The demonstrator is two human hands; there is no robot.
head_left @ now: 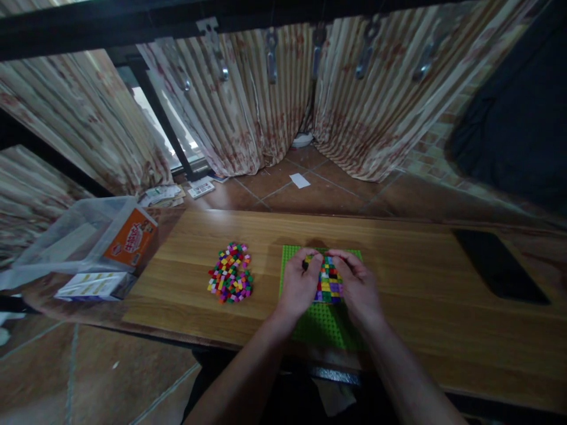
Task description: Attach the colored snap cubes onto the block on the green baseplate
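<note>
A green building-block baseplate lies on the wooden table in front of me. On its middle sits a patch of small coloured bricks, set side by side. My left hand is over the left of the patch, its thumb and fingers closed around a small dark brick. From the right, my right hand reaches over the patch's upper edge with bent fingers. Its fingertips touch the bricks there; whether they grip a piece is hidden. A heap of loose coloured bricks lies left of the baseplate.
A black flat slab lies at the table's right. At the left stand a clear plastic bin with an orange label and a white box. Curtains hang beyond the table, and papers lie on the tiled floor.
</note>
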